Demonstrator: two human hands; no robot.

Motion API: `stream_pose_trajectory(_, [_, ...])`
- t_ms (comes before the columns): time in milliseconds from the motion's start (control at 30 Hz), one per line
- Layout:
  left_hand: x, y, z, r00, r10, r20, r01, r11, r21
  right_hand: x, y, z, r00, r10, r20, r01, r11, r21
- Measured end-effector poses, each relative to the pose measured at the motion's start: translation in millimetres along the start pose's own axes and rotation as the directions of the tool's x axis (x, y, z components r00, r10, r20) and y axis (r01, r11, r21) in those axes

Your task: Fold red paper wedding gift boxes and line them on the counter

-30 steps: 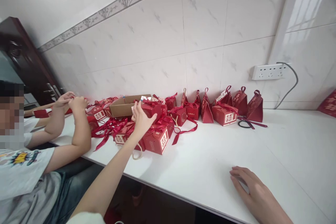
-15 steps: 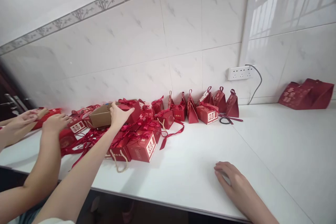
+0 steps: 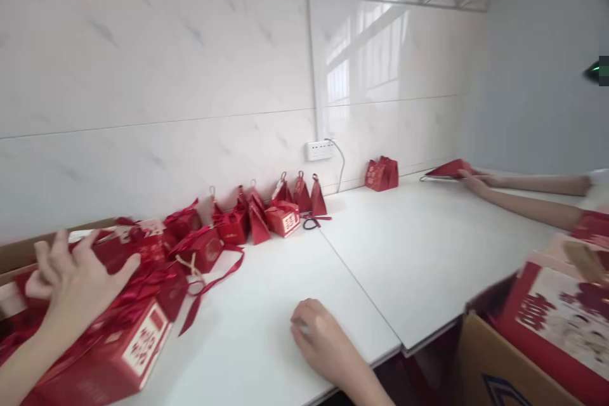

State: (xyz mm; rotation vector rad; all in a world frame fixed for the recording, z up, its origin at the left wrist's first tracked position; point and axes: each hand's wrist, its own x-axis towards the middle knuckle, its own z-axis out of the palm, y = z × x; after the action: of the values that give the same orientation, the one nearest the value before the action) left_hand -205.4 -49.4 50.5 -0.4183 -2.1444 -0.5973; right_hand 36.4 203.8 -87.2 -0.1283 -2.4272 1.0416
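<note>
My left hand [image 3: 78, 285] is over the pile of red gift boxes at the left, its fingers spread and nothing gripped. Right beside it, toward the front, sits a red box [image 3: 102, 355] with a white double-happiness label and red ribbon. Another red ribboned box [image 3: 202, 248] lies farther back, a loose ribbon [image 3: 209, 292] trailing from it onto the table. My right hand [image 3: 323, 339] rests on the white table [image 3: 252, 336] near its front edge. Its fingers are loosely curled, and no object shows in them.
Red pointed boxes [image 3: 317, 196] and a pair of scissors [image 3: 311, 222] are by the wall. A red bag [image 3: 382, 174] stands farther right. Another person's hands [image 3: 471, 177] hold a flat red piece [image 3: 447, 168]. At the lower right is a cardboard carton [image 3: 499, 361] with red packages.
My view has swung right, bringing in another person's arms and the carton. My left hand has let go of the red box and spread its fingers. My right hand's fingers are more curled.
</note>
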Motion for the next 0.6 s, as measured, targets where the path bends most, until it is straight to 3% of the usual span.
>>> stream_pose_trajectory(33, [-10.0, 10.2, 8.7, 0.984, 0.177, -0.023, -0.178, 0.982, -0.066, -0.8, -1.6, 0.6, 1.000, 0.014, -0.009, -0.014, 1.000, 0.009])
stream_pose_trajectory(100, [-36.2, 36.2, 28.0, 0.901, 0.433, -0.039, -0.433, 0.886, -0.164, -2.8, -4.3, 2.3, 0.999, 0.031, -0.019, -0.030, 0.999, 0.024])
stream_pose_trajectory(133, [-51.8, 51.4, 38.1, 0.859, 0.508, -0.060, -0.509, 0.837, -0.203, -3.0, -5.4, 2.4, 0.999, 0.034, -0.018, -0.034, 0.999, 0.033])
stream_pose_trajectory(233, [-101.1, 101.3, 68.5, 0.780, 0.617, 0.109, -0.578, 0.776, -0.253, 7.8, -4.7, -9.2, 0.994, 0.107, -0.015, -0.106, 0.993, 0.060])
stream_pose_trajectory(300, [-129.2, 136.0, 88.2, 0.745, 0.615, 0.258, -0.531, 0.781, -0.328, 28.9, 2.4, -31.7, 0.968, 0.234, -0.091, -0.231, 0.972, 0.045])
stream_pose_trajectory(433, [-159.4, 205.9, 124.2, 0.764, 0.357, 0.537, -0.194, 0.922, -0.336, 97.3, 43.0, -98.7, 0.834, 0.420, -0.358, -0.459, 0.888, -0.028])
stream_pose_trajectory(500, [-163.8, 237.7, 138.1, 0.752, 0.257, 0.606, -0.072, 0.947, -0.312, 131.7, 74.9, -127.5, 0.772, 0.478, -0.419, -0.552, 0.831, -0.068])
stream_pose_trajectory(600, [-165.4, 273.5, 150.6, 0.717, 0.257, 0.649, -0.045, 0.945, -0.324, 166.5, 126.8, -157.6, 0.708, 0.557, -0.434, -0.667, 0.729, -0.152])
